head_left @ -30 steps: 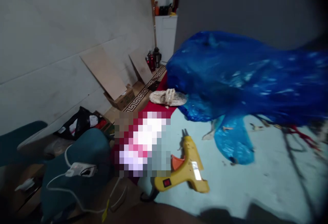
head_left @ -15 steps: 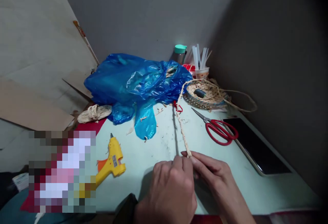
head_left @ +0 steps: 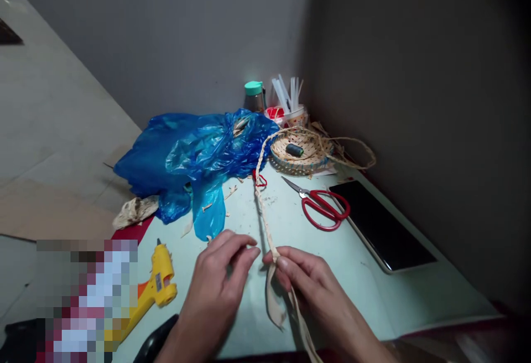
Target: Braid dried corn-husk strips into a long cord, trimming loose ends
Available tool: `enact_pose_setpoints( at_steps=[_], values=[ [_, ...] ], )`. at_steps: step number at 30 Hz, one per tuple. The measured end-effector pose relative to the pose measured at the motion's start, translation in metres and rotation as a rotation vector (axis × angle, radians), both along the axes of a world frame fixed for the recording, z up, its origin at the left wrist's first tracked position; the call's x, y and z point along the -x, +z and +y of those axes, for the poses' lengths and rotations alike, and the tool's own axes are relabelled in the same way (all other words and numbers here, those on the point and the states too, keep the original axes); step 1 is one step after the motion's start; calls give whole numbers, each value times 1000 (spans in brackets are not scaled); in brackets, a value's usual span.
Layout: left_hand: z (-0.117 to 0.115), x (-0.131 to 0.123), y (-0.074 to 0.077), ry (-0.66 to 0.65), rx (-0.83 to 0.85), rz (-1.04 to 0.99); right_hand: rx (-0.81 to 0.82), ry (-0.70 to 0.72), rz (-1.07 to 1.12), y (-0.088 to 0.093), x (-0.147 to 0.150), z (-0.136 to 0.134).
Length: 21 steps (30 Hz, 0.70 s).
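Note:
A pale braided cord (head_left: 265,219) of dried plant fibre runs from a woven basket (head_left: 305,166) down to my hands, with a red thread (head_left: 260,179) at one point along it. My right hand (head_left: 309,277) pinches the cord's near end between thumb and fingers. Below that grip two loose flat strands hang, a short wide one (head_left: 272,302) and a longer one (head_left: 305,332) reaching the bottom edge. Just left of the cord, my left hand (head_left: 222,274) is raised, its thumb and forefinger curved but apart, with nothing between them.
Red-handled scissors (head_left: 326,208) lie beside a dark phone (head_left: 385,224) on the right. A yellow glue gun (head_left: 161,274) rests on the left. Behind are a blue plastic bag (head_left: 166,147), a green-lidded bottle (head_left: 254,96) and a cup of white sticks (head_left: 295,115). A thread spool (head_left: 294,150) sits in the basket.
My left hand has let go of the cord and moved left. The right hand keeps its pinch, and the loose strands now show. The view has turned to the right.

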State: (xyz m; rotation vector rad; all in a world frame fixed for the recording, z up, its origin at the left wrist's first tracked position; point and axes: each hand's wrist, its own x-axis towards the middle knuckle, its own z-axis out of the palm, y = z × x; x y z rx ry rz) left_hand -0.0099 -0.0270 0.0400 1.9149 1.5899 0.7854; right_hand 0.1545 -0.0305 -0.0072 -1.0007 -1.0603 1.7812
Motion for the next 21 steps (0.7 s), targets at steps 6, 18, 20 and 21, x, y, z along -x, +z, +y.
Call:
enact_pose_setpoints(
  at_steps=[6,18,20,21],
  values=[
    [29,-9,-9,-143,619,-733,-122,81,-132,9,-5,11],
    [116,-11,-24,143,486,-882,-687,442,-1370,26,-7,46],
    [128,-10,-25,166,433,-875,-726,492,-1401,22,-9,51],
    [132,-10,-24,170,422,-876,-748,510,-1402,21,-11,54]
  ],
)
